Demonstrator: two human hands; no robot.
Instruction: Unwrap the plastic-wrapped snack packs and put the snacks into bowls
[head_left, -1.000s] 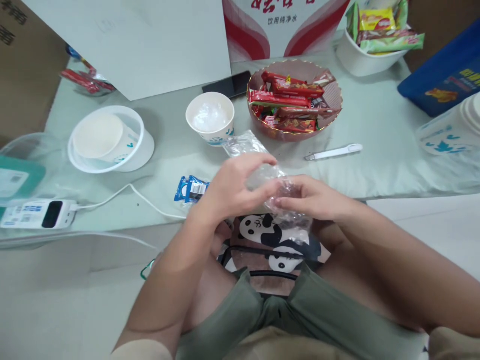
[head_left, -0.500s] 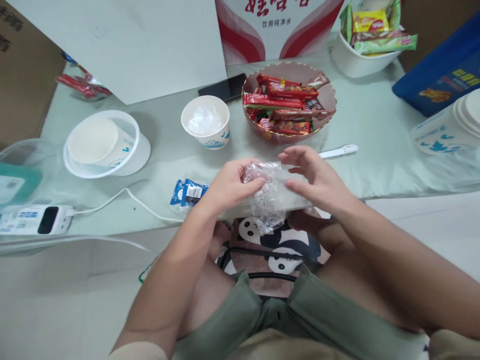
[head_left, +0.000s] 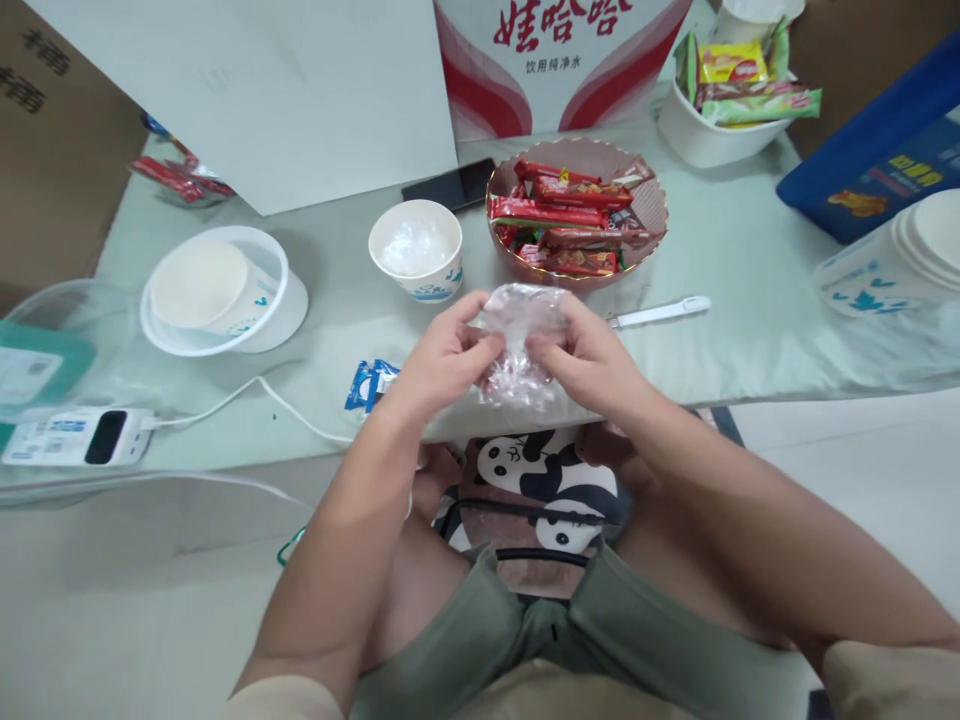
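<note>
A crumpled sheet of clear plastic film point(head_left: 521, 375) hangs between my hands over the table's near edge. On its left side my left hand point(head_left: 454, 350) pinches it between thumb and fingers. From the right, my right hand point(head_left: 585, 350) grips it the same way. Just beyond my hands stands a paper cup point(head_left: 431, 280) with clear crumpled plastic point(head_left: 412, 243) inside. Behind them to the right is a pink gold-rimmed bowl point(head_left: 525, 268) of red-wrapped snack bars point(head_left: 577, 190). Small blue packets point(head_left: 367, 383) lie beside my left forearm.
A white-handled knife or peeler point(head_left: 664, 312) lies right of my hands. A white tub point(head_left: 289, 325) holding a paper cup stands left, near a white device point(head_left: 127, 437) with a cable. A phone point(head_left: 450, 186) lies behind the cup. Stacked paper cups point(head_left: 877, 270) stand right.
My right hand, apart from the film half a second ago, has moved left and now grips it. The film has risen slightly and is spread between both hands.
</note>
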